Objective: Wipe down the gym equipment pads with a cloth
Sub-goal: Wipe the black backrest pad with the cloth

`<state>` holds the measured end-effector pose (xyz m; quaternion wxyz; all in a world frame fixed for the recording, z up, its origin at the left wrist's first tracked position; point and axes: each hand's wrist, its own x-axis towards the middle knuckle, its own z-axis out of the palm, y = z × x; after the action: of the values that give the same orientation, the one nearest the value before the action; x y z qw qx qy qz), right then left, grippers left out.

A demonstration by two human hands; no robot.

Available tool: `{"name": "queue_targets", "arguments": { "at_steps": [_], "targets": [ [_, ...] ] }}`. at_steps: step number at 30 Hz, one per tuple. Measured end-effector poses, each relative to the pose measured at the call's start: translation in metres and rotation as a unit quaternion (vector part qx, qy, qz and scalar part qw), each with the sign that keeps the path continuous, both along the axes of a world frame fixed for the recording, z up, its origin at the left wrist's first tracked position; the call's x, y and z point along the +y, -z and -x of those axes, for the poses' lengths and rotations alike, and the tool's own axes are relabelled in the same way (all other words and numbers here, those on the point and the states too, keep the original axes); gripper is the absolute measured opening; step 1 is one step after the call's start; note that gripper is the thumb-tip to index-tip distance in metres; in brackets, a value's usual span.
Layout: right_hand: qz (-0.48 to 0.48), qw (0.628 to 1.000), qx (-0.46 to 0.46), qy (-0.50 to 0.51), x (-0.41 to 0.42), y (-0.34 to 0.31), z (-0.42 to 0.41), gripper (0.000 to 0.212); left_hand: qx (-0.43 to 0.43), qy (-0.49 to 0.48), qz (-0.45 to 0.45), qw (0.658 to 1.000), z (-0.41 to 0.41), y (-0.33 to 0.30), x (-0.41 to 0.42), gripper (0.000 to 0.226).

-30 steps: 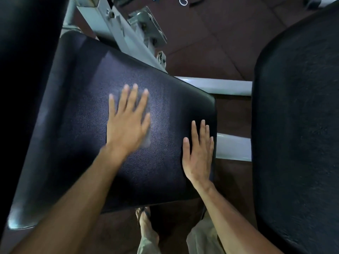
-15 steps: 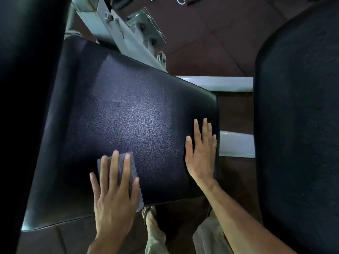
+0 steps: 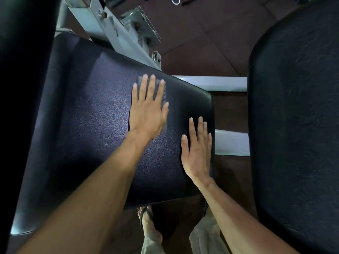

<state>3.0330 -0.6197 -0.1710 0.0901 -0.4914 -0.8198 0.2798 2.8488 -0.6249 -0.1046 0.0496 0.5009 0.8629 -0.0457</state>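
A wide black padded seat [image 3: 95,125] fills the middle of the view. My left hand [image 3: 148,110] lies flat near its far right part, fingers spread, pressing a small grey cloth [image 3: 162,97] onto the pad; only the cloth's edges show around my fingers. My right hand [image 3: 197,151] rests flat and empty on the pad's right edge, fingers together.
A second black pad [image 3: 297,125] stands at the right, a third dark pad [image 3: 22,70] along the left. White metal frame bars [image 3: 211,83] run between the pads, with a grey bracket [image 3: 139,22] behind. Brown floor tiles and my sandalled foot [image 3: 148,224] lie below.
My left hand slid the cloth from the pad's near edge away from me to its far right part. My right hand has stayed in place.
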Motion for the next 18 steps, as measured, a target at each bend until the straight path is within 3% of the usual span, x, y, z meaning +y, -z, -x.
{"name": "queue_targets", "arguments": {
  "at_steps": [8,14,18],
  "targets": [
    [0.032,0.999,0.025,-0.001,0.001,-0.005,-0.002,0.058,-0.046,0.053,0.003,0.997,-0.105,0.009,-0.099,0.061],
    [0.109,0.987,0.117,0.031,-0.004,-0.014,-0.011,0.054,-0.094,0.037,-0.042,0.994,-0.084,-0.003,-0.091,0.055],
    [0.115,0.983,0.138,0.032,-0.033,-0.039,-0.005,0.054,-0.04,-0.055,-0.06,0.996,-0.035,-0.014,-0.078,0.055]
  ]
}}
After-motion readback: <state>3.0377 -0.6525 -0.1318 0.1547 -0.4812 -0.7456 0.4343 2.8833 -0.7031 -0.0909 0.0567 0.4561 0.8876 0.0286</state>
